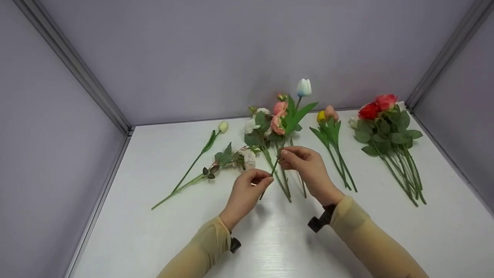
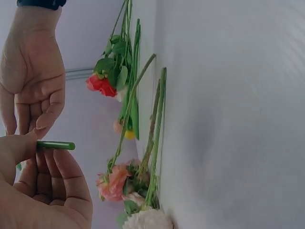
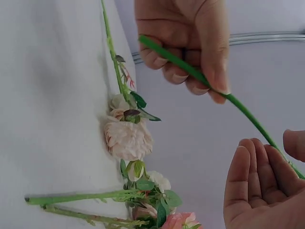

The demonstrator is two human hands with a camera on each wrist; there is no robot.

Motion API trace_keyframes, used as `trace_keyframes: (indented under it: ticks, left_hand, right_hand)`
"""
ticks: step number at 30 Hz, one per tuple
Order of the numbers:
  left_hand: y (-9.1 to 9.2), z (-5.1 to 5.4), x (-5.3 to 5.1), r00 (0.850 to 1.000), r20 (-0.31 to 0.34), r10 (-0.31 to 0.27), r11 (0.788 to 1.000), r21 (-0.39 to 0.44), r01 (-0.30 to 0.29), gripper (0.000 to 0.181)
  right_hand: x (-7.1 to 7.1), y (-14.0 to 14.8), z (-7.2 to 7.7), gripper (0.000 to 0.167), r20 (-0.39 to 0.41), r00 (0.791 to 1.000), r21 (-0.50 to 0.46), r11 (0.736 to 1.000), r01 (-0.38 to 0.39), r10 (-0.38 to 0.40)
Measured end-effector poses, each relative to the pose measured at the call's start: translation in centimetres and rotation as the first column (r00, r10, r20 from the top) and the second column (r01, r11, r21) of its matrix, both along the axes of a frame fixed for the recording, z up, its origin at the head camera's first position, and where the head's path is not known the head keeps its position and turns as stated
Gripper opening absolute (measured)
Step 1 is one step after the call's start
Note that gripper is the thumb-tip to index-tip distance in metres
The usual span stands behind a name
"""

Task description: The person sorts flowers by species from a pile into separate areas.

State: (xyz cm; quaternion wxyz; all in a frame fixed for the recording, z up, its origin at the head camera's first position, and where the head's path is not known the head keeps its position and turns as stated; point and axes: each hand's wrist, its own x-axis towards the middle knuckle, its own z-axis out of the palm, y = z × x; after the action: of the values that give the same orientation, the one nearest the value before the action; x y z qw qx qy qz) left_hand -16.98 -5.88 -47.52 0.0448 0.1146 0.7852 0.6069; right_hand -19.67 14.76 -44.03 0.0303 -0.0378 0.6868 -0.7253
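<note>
Both hands hold one white-and-blue tulip up above the table, its bloom tilted away toward the back wall. The left hand pinches the lower stem between thumb and fingers; in the left wrist view the cut end of the stem sticks out past the thumb. Higher up, just below the green leaves, the right hand pinches the same stem. In the right wrist view the green stem bends gently between the two hands. Behind the tulip lie pink and white flowers, partly hidden by its leaves.
A cream tulip and a pale flower stem lie on the left of the white table. To the right are yellow and pink tulips, then red roses in a bunch. Grey walls enclose the table's back and sides.
</note>
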Motion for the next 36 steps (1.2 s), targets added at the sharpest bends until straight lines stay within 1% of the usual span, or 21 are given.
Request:
trace_keyframes:
  ticks: [2, 4, 6, 8, 11, 13, 16, 18, 23, 27, 32, 36]
  left_hand:
    - [0.4, -0.2, 0.4, 1.000, 0.010, -0.010, 1.000, 0.005, 0.010, 0.017]
    - [0.6, -0.3, 0.8, 0.999, 0.027, -0.025, 1.000, 0.011, 0.024, 0.017]
    - [0.7, -0.5, 1.1, 0.998, 0.046, -0.044, 0.999, 0.022, 0.043, 0.018]
    - [0.8, -0.6, 1.3, 0.995, 0.072, -0.069, 0.997, 0.041, 0.066, 0.020]
    - [0.7, -1.0, 1.9, 0.987, 0.116, -0.113, 0.992, 0.071, 0.105, 0.020]
    - [0.7, -1.3, 2.4, 0.978, 0.150, -0.142, 0.988, 0.087, 0.130, 0.019]
    - [0.8, -1.7, 3.0, 0.966, 0.193, -0.173, 0.983, 0.101, 0.156, 0.019]
    - [0.9, -2.0, 3.2, 0.959, 0.216, -0.182, 0.981, 0.111, 0.161, 0.020]
    - [1.1, -2.4, 3.4, 0.952, 0.238, -0.192, 0.977, 0.142, 0.161, 0.021]
    - [1.4, -2.6, 3.5, 0.949, 0.249, -0.192, 0.974, 0.166, 0.154, 0.022]
    - [1.6, -2.6, 3.6, 0.950, 0.248, -0.188, 0.973, 0.176, 0.147, 0.020]
    - [1.7, -2.7, 3.7, 0.952, 0.239, -0.191, 0.973, 0.175, 0.152, 0.018]
  right_hand:
    - [0.2, -0.1, 0.1, 0.040, 0.008, 1.000, -0.039, 0.999, 0.022, -0.022]
    - [0.3, 0.0, 0.0, 0.034, 0.018, 0.999, -0.058, 0.998, 0.038, -0.037]
    - [0.4, 0.0, -0.1, 0.029, 0.024, 0.999, -0.065, 0.997, 0.047, -0.045]
    - [0.5, 0.1, -0.1, 0.027, 0.026, 0.998, -0.061, 0.997, 0.051, -0.050]
    - [0.4, 0.2, -0.1, 0.028, 0.026, 0.998, -0.041, 0.997, 0.059, -0.058]
    - [0.4, 0.4, -0.1, 0.030, 0.025, 0.998, -0.032, 0.997, 0.067, -0.066]
    - [0.3, 0.7, -0.2, 0.031, 0.030, 0.997, -0.023, 0.997, 0.076, -0.075]
    - [0.3, 0.9, -0.3, 0.032, 0.038, 0.996, -0.025, 0.997, 0.079, -0.078]
    - [0.5, 0.9, -0.6, 0.038, 0.057, 0.995, -0.020, 0.996, 0.083, -0.082]
    - [0.6, 0.9, -1.0, 0.041, 0.060, 0.996, -0.029, 0.997, 0.073, -0.071]
    - [1.1, 0.8, -1.2, 0.039, 0.080, 0.995, -0.056, 0.997, 0.057, -0.052]
    - [1.4, 0.8, -1.4, 0.041, 0.084, 0.995, -0.074, 0.996, 0.051, -0.045]
